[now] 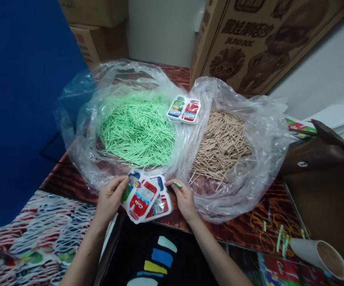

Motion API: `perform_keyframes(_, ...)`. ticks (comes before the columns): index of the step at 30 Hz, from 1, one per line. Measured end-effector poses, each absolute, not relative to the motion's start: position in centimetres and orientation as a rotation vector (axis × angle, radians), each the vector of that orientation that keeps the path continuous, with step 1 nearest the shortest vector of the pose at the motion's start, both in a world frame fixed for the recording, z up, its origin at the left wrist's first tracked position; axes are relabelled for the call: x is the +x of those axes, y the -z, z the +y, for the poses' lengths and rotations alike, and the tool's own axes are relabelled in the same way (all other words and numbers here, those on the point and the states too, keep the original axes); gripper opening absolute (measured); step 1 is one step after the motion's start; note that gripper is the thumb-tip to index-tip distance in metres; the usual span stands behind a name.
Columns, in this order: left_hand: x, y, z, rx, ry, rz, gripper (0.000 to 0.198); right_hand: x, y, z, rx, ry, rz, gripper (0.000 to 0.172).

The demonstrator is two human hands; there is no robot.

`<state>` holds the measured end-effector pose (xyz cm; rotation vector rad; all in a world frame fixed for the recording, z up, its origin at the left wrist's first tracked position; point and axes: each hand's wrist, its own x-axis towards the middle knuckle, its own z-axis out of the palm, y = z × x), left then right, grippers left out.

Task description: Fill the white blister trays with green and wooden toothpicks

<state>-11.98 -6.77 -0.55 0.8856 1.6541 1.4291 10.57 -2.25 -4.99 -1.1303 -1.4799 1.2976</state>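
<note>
The cards (143,200) were at the near side of the counter (70,180), in front of the two plastic bags, and they overlapped each other like a small fan. The left hand (109,200) was clamped on their left edge, between thumb and fingers. The right hand (186,200) was closed on a small green bundle (177,184), and one finger reached to the right edge of the cards; whether it also pressed them, I could not tell.

By their look, the cards were probably very light and rather stiff, as thin board is. Their faces shone a little, so I judged that they could slide over each other if the pinch was loose. They did not seem fragile, but a strong squeeze might have bent a corner. The best hold was likely at the outer edges, with the thumb above and the fingers below, catching all layers together. The bundle seemed light too, and its thin pieces probably needed an even, gentle pinch.
</note>
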Motion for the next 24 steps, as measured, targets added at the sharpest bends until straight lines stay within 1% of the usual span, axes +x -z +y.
perform_keyframes(4,-10.7,0.4,-7.6,1.014,-1.316,1.614,0.013,10.5,3.5,-0.3,-1.145,-1.352,-1.378,0.016)
perform_keyframes(8,-9.0,0.6,-7.9,1.21,-1.204,1.552,0.016,9.0,1.2,3.1,-1.088,-1.305,-1.689,0.014)
perform_keyframes(12,-7.8,0.0,-7.9,1.408,-1.086,1.445,0.021,5.7,0.4,5.7,-0.917,-0.945,-2.279,0.018)
perform_keyframes(15,-7.8,-0.4,-8.0,1.529,-1.019,1.405,0.023,2.9,0.6,6.5,-0.835,-0.614,-2.682,0.016)
perform_keyframes(17,-8.2,-0.5,-8.2,1.565,-1.004,1.411,0.023,1.2,0.9,6.5,-0.78,-0.399,-2.898,0.018)
perform_keyframes(21,-9.2,-0.4,-8.6,1.537,-0.991,1.448,0.022,-1.2,1.4,5.9,-0.746,-0.107,-3.125,0.017)
perform_keyframes(24,-9.7,-0.3,-8.8,1.454,-1.011,1.473,0.022,-1.5,1.6,5.7,-0.748,-0.041,-3.179,0.019)
